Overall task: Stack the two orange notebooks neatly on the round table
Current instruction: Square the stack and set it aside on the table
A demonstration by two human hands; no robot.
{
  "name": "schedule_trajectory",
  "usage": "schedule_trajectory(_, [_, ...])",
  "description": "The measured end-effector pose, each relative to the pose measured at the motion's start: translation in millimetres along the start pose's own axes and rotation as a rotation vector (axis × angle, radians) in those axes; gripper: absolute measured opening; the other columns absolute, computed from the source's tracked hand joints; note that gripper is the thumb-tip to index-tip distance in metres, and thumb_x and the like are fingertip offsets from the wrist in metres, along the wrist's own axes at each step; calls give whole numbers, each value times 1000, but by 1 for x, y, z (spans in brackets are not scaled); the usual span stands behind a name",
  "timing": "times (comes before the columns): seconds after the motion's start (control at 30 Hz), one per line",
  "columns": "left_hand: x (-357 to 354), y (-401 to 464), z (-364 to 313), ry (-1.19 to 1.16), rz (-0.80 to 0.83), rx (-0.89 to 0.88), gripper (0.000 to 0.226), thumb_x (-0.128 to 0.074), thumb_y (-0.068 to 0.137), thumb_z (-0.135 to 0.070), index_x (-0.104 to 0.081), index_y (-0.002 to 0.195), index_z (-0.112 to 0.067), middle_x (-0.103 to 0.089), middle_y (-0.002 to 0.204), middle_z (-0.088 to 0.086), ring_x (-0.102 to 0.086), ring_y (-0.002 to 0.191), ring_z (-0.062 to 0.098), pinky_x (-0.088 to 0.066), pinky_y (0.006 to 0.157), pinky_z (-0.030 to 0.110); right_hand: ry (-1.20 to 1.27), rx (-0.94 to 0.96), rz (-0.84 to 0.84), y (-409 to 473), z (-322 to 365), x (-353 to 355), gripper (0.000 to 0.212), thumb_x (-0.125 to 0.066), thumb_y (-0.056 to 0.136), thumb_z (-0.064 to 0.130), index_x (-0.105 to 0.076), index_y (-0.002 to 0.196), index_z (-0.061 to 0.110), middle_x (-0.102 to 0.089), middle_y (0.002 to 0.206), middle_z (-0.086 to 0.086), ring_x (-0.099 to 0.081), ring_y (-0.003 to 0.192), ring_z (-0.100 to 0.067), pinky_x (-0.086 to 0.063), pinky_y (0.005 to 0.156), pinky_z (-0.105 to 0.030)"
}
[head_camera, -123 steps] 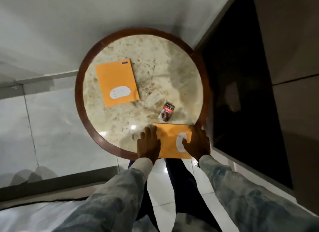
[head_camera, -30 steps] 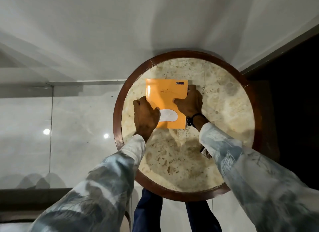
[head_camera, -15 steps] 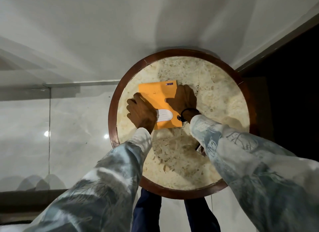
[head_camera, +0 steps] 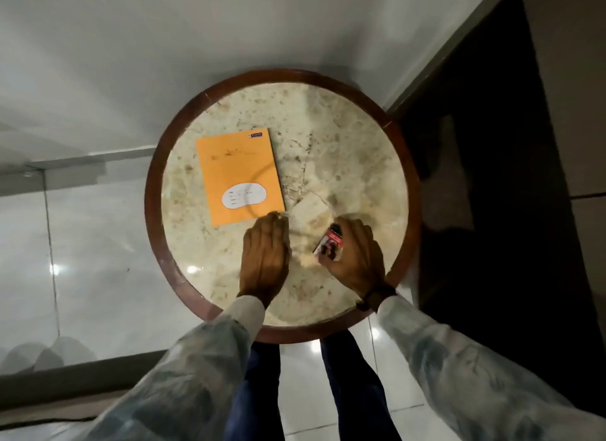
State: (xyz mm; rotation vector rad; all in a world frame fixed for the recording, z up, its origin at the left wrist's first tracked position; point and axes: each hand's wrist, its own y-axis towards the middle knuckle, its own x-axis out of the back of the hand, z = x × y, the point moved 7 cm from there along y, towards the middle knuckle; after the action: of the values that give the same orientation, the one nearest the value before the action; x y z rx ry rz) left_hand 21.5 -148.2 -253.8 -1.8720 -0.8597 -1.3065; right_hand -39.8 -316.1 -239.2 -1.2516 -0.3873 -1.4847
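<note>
Notebooks (head_camera: pixel 238 175) left; table (head_camera: pixel 360 139) right bare

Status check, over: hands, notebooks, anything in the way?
Left hand flat on table, empty. Right hand on small red pack. One orange cover showing, edges square, no hand on it. Nothing in the way.

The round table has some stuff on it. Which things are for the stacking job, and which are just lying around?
For the job:
- orange notebook stack; only one cover shows
- round table

Just lying around:
- small red and white packet, at the right hand
- pale patch in the marble
</note>
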Motion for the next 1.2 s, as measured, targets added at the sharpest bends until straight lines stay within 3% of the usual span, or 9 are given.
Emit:
schedule_trajectory(0.13, [-34, -26, -16, -2, 127, -86, 51, -32, 103, -14, -46, 150, 1, -46, 158, 23, -46, 144, 42, -39, 118, 51, -155, 70, 16, 0, -7, -9, 68, -80, 64, 45, -53, 123, 24, -53, 123, -6, -50, 110, -31, -55, 76, -48])
schedule_trajectory(0.23, [-51, -31, -19, -16, 177, -138, 56, -32, 104, -18, -36, 157, -1, -33, 167, 19, -33, 155, 37, -29, 127, 51, 7, -135, -40, 19, -28, -1, 73, -74, 71, 59, -49, 123, 15, -56, 117, -15, -58, 101, -38, -55, 71, -41])
schedule_trajectory(0.33, [-60, -30, -17, -8, 206, -156, 61, -32, 107, -27, -22, 162, -3, -17, 173, 17, -17, 161, 34, -22, 131, 51, 152, -350, -1, 37, -50, 6, 88, -61, 76, 77, -40, 129, 9, -60, 117, -23, -63, 98, -43, -50, 76, -41])
schedule_trajectory(0.43, [-63, -31, -17, 9, 223, -166, 69, -31, 108, -42, -14, 164, -4, -8, 175, 14, -7, 163, 32, -15, 133, 49, 87, -249, 61, 42, -50, 12, 84, -65, 77, 72, -38, 125, 8, -64, 117, -23, -65, 97, -45, -47, 72, -39])
schedule_trajectory(0.53, [-65, -31, -17, 46, 235, -148, 74, -30, 107, -48, -12, 164, -5, -5, 175, 14, -6, 163, 32, -18, 132, 50, -54, -131, 106, 42, -46, 9, 71, -74, 80, 49, -41, 126, 6, -65, 120, -20, -65, 101, -45, -52, 76, -43])
schedule_trajectory(0.6, [-67, -31, -16, 61, 244, -146, 74, -28, 107, -49, -11, 164, -5, -3, 175, 15, -5, 163, 32, -19, 132, 51, -25, -170, 77, 46, -47, 10, 65, -74, 81, 44, -43, 124, 5, -65, 121, -20, -65, 103, -45, -52, 80, -43])
schedule_trajectory(0.77, [-67, -30, -16, 84, 235, -144, 75, -26, 107, -51, -12, 164, -6, -5, 175, 14, -6, 163, 31, -20, 132, 50, 160, -450, -42, 58, -46, 12, 97, -73, 70, 69, -40, 130, 0, -64, 120, -23, -64, 105, -45, -54, 83, -46])
schedule_trajectory(0.93, [-69, -30, -15, 66, 210, -155, 74, -26, 108, -52, -14, 164, -5, -8, 175, 13, -9, 163, 30, -22, 131, 50, 184, -430, -118, 82, -34, 16, 72, -72, 79, 52, -45, 123, 1, -65, 120, -25, -64, 104, -45, -53, 82, -45])
schedule_trajectory(1.2, [-73, -33, -14, 78, 168, -183, 74, -27, 109, -52, -13, 164, -5, -6, 175, 13, -7, 163, 29, -21, 131, 50, 122, -240, -198, 140, 4, 28, 62, -70, 80, 54, -49, 119, 11, -66, 118, -19, -64, 103, -42, -52, 82, -44])
